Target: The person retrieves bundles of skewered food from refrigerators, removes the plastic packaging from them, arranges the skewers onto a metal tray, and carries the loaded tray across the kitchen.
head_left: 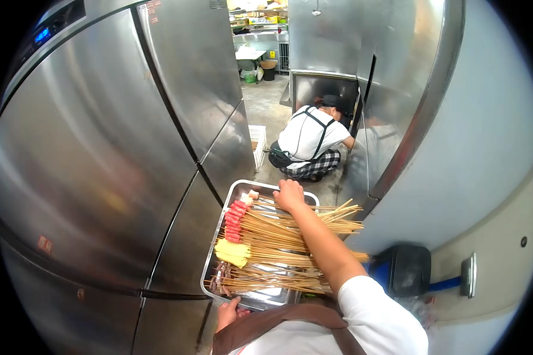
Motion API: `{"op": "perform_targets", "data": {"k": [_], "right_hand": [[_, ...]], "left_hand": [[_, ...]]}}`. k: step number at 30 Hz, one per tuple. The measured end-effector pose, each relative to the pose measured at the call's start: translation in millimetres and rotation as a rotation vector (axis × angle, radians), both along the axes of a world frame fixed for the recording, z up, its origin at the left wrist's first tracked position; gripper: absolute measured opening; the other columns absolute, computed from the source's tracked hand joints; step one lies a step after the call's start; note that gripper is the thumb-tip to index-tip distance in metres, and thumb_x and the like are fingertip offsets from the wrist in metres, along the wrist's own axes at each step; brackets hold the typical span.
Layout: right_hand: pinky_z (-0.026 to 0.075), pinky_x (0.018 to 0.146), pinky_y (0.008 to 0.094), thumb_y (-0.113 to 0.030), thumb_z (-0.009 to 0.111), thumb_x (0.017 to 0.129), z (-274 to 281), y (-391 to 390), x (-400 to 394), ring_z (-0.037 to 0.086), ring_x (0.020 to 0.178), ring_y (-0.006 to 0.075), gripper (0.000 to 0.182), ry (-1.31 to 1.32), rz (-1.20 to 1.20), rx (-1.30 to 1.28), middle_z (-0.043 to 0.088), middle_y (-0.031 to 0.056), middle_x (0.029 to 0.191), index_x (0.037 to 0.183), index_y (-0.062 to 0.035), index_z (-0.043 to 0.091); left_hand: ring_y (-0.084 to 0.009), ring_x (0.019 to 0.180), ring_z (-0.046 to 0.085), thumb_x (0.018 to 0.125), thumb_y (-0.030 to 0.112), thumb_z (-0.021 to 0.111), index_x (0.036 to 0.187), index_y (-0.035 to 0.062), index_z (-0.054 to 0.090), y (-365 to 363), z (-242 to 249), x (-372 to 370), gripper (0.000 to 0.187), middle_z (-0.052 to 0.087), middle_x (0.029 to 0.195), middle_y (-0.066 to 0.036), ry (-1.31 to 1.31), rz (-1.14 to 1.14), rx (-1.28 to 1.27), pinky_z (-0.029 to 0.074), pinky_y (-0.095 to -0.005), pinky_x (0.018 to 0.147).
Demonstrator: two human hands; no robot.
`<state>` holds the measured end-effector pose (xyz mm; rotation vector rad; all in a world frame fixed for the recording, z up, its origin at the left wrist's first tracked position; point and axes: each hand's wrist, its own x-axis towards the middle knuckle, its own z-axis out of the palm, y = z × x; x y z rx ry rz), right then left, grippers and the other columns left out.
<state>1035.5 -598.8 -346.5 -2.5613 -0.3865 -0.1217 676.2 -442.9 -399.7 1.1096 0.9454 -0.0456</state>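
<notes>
A metal tray (209, 260) holds many skewers, their bare sticks (278, 234) pointing right. At its left side the skewers carry red pieces (234, 222), yellow pieces (233, 252) and dark pieces (220, 279), with a few pale pieces (251, 196) at the far corner. My right hand (289, 195) reaches across the sticks and is closed on the tray's far rim. Low at the near left corner, my left hand (230, 313) grips the near rim, its thumb on top and the other fingers partly hidden.
Steel refrigerator doors (95, 154) line the left. Ahead, a person (308, 139) crouches at an open low compartment (320, 87). A white crate (257, 145) stands on the floor beside the left cabinets. At the right are a dark bin (404, 269) and a pale wall (485, 136).
</notes>
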Motion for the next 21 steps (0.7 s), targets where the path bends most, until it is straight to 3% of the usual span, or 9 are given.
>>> {"op": "perform_targets", "data": {"k": [21], "right_hand": [[0.041,0.085,0.0426,-0.029,0.062,0.077,4,8,0,0.052,0.100,0.0313,0.031,-0.021,0.014,0.001,0.058,0.0142,0.100,0.097,-0.0060,0.061]], "left_hand": [[-0.0185,0.055,0.059,0.085,0.013,0.055,0.099,-0.0034,0.053,-3,9,-1,0.022,0.061,0.075,-0.013,-0.045,-0.039,0.067,0.051,-0.0285,0.049]]}}
